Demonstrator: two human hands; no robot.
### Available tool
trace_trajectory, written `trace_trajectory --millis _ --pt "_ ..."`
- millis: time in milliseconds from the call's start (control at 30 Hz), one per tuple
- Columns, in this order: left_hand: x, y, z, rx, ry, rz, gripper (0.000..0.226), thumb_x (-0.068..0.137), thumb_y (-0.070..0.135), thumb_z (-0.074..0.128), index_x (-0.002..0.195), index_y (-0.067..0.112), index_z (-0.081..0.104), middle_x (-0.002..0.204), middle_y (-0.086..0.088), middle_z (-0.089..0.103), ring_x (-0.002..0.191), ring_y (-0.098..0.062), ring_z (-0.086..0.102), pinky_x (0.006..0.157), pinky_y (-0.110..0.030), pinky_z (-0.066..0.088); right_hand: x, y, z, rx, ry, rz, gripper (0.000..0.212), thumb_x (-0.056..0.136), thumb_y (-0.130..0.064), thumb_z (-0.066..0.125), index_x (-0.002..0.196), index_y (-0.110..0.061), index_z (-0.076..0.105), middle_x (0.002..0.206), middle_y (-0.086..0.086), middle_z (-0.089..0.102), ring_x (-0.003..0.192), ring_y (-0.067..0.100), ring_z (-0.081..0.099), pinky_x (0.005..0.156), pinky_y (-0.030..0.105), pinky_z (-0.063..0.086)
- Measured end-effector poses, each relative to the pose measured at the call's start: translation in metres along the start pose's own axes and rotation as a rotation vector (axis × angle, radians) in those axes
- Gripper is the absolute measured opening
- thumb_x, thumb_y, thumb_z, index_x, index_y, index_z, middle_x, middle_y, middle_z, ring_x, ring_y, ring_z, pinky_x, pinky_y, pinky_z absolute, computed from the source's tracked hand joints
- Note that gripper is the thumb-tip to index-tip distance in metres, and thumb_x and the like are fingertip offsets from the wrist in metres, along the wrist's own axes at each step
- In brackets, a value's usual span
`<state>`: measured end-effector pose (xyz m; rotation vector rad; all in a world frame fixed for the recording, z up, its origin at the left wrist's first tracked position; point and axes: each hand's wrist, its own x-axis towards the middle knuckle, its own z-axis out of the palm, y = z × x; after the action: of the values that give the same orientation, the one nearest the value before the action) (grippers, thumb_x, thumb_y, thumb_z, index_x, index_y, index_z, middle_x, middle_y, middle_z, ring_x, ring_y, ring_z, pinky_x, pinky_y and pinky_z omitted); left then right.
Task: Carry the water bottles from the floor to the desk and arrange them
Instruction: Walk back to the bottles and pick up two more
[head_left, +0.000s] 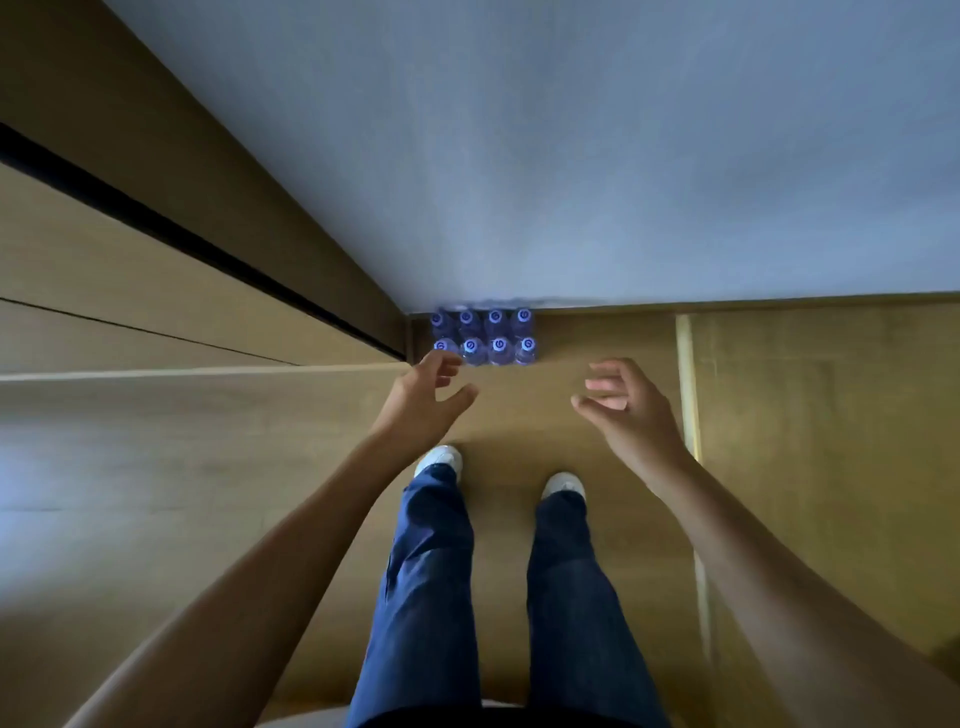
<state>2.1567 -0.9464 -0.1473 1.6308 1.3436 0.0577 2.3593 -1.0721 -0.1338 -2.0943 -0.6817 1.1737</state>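
While both the left hand (423, 397) and right hand (621, 402) reach empty with spread fingers, the 8 water bottles (483, 338) await pickup, needing a lower two-sided grasp.

Left hand (423, 402) and right hand (626, 402) reach forward, fingers loosely curled, holding nothing.

Eight water bottles (483, 336), two rows of four; two hands (423, 402); two white shoes (439, 460).
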Motion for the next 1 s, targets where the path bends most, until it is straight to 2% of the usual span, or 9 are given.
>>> trace_trajectory --millis 133,200,267,367,433,567,767,900,1000 --pt "0.01 -0.017 0.042 -0.026 0.064 -0.083 0.038 0.087 0.024 0.071 0.12 0.01 0.058 0.114 -0.002 0.062 0.104 -0.012 0.056 0.086 -0.02 0.038 0.037 0.03 -0.01 -0.054 -0.069 -0.025 0.043 0.089 -0.021 0.072 0.126 -0.014 0.054 0.118 0.001 0.063 0.093 0.009 0.06 0.07 0.01 0.045" --pt "0.014 -0.027 0.058 -0.029 0.081 -0.107 0.04 0.087 0.024 0.071 0.122 0.01 0.058 0.116 -0.003 0.063 0.109 -0.014 0.056 0.088 -0.021 0.039 0.053 0.042 -0.008 -0.046 -0.079 -0.016 0.042 0.087 -0.019 0.073 0.125 -0.014 0.055 0.116 0.003 0.064 0.089 0.008 0.06 0.073 0.013 0.047" --pt "0.021 -0.039 0.072 -0.028 0.092 -0.122 0.041 0.087 0.024 0.072 0.122 0.01 0.058 0.118 -0.003 0.063 0.113 -0.015 0.057 0.09 -0.022 0.041 0.069 0.057 -0.001 -0.05 -0.096 -0.014 0.041 0.087 -0.017 0.074 0.124 -0.014 0.056 0.114 0.003 0.064 0.088 0.006 0.06 0.073 0.011 0.046" --pt "0.044 -0.061 0.094 -0.042 0.099 -0.127 0.04 0.087 0.024 0.072 0.122 0.011 0.058 0.121 -0.003 0.064 0.117 -0.016 0.057 0.096 -0.028 0.044 0.097 0.086 0.016 -0.041 -0.112 -0.008 0.041 0.086 -0.017 0.075 0.122 -0.014 0.056 0.112 0.002 0.064 0.091 0.01 0.062 0.074 0.014 0.047" --pt "0.065 -0.081 0.111 -0.042 0.14 -0.095 0.038 0.087 0.025 0.071 0.121 0.011 0.059 0.121 -0.003 0.064 0.117 -0.016 0.057 0.098 -0.032 0.046 0.121 0.111 0.033 -0.028 -0.116 0.007 0.04 0.086 -0.017 0.075 0.121 -0.014 0.055 0.11 0.0 0.063 0.095 0.015 0.063 0.075 0.018 0.049" --pt "0.12 -0.134 0.158 -0.022 0.206 -0.02 0.04 0.087 0.026 0.071 0.122 0.011 0.058 0.12 -0.004 0.065 0.115 -0.016 0.058 0.099 -0.035 0.047 0.179 0.173 0.074 -0.014 -0.11 0.006 0.037 0.085 -0.016 0.076 0.114 -0.019 0.054 0.105 -0.003 0.062 0.091 0.012 0.062 0.069 0.012 0.047" --pt "0.214 -0.227 0.236 0.003 0.157 0.04 0.051 0.087 0.027 0.071 0.131 0.012 0.051 0.133 -0.003 0.058 0.123 -0.017 0.052 0.1 -0.03 0.042 0.275 0.269 0.138 -0.038 -0.107 0.0 0.041 0.083 -0.016 0.078 0.117 -0.019 0.054 0.108 -0.003 0.059 0.093 0.014 0.061 0.08 0.026 0.049" --pt "0.277 -0.275 0.275 0.026 0.212 0.125 0.054 0.087 0.025 0.072 0.133 0.011 0.047 0.132 -0.005 0.054 0.119 -0.018 0.052 0.096 -0.027 0.041 0.337 0.32 0.173 -0.058 -0.085 -0.049 0.047 0.081 -0.016 0.08 0.121 -0.018 0.055 0.109 -0.005 0.057 0.093 0.015 0.06 0.078 0.022 0.045" --pt "0.317 -0.299 0.297 0.063 0.238 0.204 0.059 0.087 0.022 0.071 0.137 0.009 0.042 0.135 -0.008 0.05 0.122 -0.018 0.049 0.096 -0.02 0.035 0.381 0.348 0.19 -0.066 -0.105 -0.107 0.058 0.075 -0.014 0.085 0.123 -0.018 0.053 0.112 -0.004 0.057 0.095 0.015 0.058 0.069 0.012 0.043"
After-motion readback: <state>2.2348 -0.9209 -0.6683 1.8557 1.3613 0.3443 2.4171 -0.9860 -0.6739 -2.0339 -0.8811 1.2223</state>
